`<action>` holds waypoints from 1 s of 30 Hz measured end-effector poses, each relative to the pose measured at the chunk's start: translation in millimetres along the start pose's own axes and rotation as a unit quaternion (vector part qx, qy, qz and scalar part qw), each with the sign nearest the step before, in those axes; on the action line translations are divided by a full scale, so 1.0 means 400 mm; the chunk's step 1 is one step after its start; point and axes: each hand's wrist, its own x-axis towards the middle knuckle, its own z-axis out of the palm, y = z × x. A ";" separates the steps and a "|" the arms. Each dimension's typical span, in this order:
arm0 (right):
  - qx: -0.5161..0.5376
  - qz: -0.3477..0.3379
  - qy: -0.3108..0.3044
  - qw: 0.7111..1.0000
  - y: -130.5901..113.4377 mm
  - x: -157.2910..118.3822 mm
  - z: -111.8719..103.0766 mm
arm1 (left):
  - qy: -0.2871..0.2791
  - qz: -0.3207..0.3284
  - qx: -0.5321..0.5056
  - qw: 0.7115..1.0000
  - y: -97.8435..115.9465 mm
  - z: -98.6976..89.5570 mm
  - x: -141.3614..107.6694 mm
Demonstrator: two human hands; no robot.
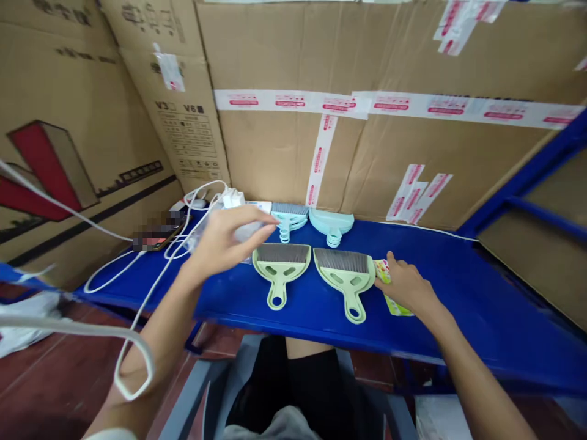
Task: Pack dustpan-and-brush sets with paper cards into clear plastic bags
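Note:
Two light green mini brush-and-dustpan sets lie side by side on the blue shelf [458, 293], one on the left [280, 269] and one on the right [346, 278]. Behind them sit two pale blue sets, a left one [288, 218] and a right one [332, 225]. My left hand [229, 238] hovers above the shelf left of the green sets, fingers spread and pointing right, holding nothing I can see. My right hand [406, 284] rests on the shelf against the right green set, its fingers closed on a yellow-green printed packet [389, 293].
White cables [151, 269], a white charger [233, 198] and a phone [158, 235] lie at the shelf's left end. Large taped cardboard boxes [367, 110] wall the back and left. A blue rack frame [527, 189] rises at the right. My legs are below the shelf edge.

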 end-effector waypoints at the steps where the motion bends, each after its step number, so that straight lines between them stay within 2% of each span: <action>1: -0.008 -0.003 -0.010 1.000 0.001 0.015 -0.002 | -0.020 0.017 -0.002 1.000 0.001 0.000 0.041; 4: -0.020 -0.018 -0.031 0.999 0.007 0.053 -0.002 | -0.091 0.067 -0.010 0.994 -0.017 -0.029 0.157; 6: -0.014 -0.018 -0.036 0.999 0.010 0.066 -0.001 | -0.071 0.060 0.014 0.996 -0.055 -0.069 0.226; 7: -0.008 -0.014 -0.036 0.999 0.010 0.067 0.000 | -0.034 0.044 0.022 0.998 -0.084 -0.092 0.256; 9: 0.004 -0.002 -0.036 0.999 0.008 0.062 -0.001 | 0.117 -0.023 0.056 0.991 -0.155 -0.124 0.303; 10: 0.008 0.004 -0.035 0.999 0.007 0.057 -0.001 | 0.212 -0.057 0.084 0.972 -0.194 -0.128 0.318; 11: 0.011 0.010 -0.035 0.999 0.007 0.052 -0.001 | 0.279 -0.088 0.116 0.949 -0.231 -0.123 0.325; 12: 0.014 0.014 -0.032 0.999 0.009 0.047 -0.001 | 0.316 -0.103 0.143 0.932 -0.263 -0.107 0.323; 13: 0.018 0.016 -0.028 0.999 0.012 0.045 0.000 | 0.293 -0.094 0.160 0.938 -0.291 -0.082 0.313; 14: 0.023 0.017 -0.023 0.999 0.017 0.044 0.003 | 0.244 -0.071 0.171 0.952 -0.311 -0.049 0.294; 17: 0.039 0.007 -0.006 0.999 0.042 0.053 0.017 | 0.031 -0.009 0.162 0.986 -0.340 0.063 0.200; 19: 0.049 -0.007 0.010 0.999 0.063 0.061 0.031 | -0.038 0.005 0.144 0.989 -0.345 0.123 0.132; 21: 0.060 -0.015 0.025 0.998 0.081 0.067 0.044 | -0.058 0.003 0.136 0.989 -0.355 0.157 0.077; 24: 0.080 -0.017 0.040 0.996 0.098 0.067 0.055 | -0.055 -0.009 0.148 0.987 -0.388 0.169 0.029; 27: 0.116 -0.021 0.048 0.992 0.106 0.068 0.053 | -0.067 -0.022 0.164 0.984 -0.416 0.168 0.011; 30: 0.160 -0.033 0.030 0.986 0.115 0.081 0.045 | -0.119 -0.012 0.168 0.979 -0.416 0.175 0.007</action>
